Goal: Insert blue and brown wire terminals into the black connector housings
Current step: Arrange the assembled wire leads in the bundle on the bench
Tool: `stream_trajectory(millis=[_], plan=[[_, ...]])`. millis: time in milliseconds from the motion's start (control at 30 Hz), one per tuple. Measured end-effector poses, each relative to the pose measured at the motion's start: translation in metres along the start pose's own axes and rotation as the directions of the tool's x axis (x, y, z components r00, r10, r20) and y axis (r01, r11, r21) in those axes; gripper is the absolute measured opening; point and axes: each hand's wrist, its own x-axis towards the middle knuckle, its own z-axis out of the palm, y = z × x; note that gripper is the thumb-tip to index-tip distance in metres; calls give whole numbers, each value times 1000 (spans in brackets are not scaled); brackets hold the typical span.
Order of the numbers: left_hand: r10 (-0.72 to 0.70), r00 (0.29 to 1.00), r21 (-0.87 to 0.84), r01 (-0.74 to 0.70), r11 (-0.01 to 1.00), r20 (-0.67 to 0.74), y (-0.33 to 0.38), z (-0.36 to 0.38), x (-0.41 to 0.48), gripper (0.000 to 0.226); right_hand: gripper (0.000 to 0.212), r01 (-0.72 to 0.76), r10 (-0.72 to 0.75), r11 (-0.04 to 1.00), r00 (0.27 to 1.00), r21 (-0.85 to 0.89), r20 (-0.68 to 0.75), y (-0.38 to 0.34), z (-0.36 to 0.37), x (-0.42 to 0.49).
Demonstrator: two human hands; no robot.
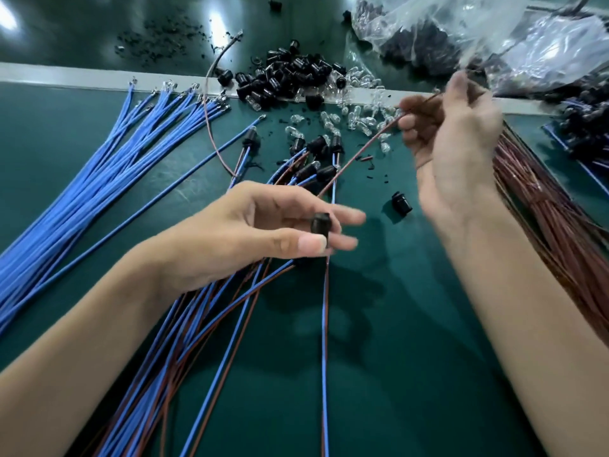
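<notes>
My left hand pinches a small black connector housing between thumb and fingers above the green mat. A blue and a brown wire hang down from it toward me. My right hand is raised at the right and grips a single brown wire, which slants down-left toward my left hand. A fan of loose blue wires lies at the left. A bundle of brown wires lies at the right. Finished blue-and-brown assemblies cross under my left hand.
A heap of black housings and clear glass bulbs sits at the back centre. One loose housing lies between my hands. Clear plastic bags of parts fill the back right. A white strip crosses the table.
</notes>
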Motion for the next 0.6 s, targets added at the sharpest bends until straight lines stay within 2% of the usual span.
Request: stream_trajectory(millis=[67,133,200,267,300,333,433,500,600], plan=[[-24,999,46,25,999,-24,0,-1,0,22,10,25,-21,993,999,111,-32,0,-6,4],[-35,997,73,40,997,-72,-1,0,1,23,12,-50,30,991,987,125,159,4,-10,-3],[-29,994,78,38,996,-110,-2,2,3,22,16,-112,138,990,886,-84,443,15,-10,-18],[-11,989,71,22,997,-145,-4,5,4,27,13,-16,196,960,755,-281,625,27,-6,-35],[2,987,78,11,997,-158,-4,5,4,29,15,32,182,952,741,-304,647,32,-4,-40],[25,985,98,-8,995,-171,-4,5,4,28,20,54,148,955,764,-292,628,35,-3,-42],[144,960,158,-108,981,-239,-3,1,4,20,32,-28,92,989,882,-144,462,33,-3,-36],[218,924,164,-173,971,-316,-4,-2,6,19,30,-61,77,997,914,-52,399,32,-5,-34],[282,865,206,-212,955,-414,-9,-2,10,13,14,-21,25,1000,897,-14,441,34,-6,-37]])
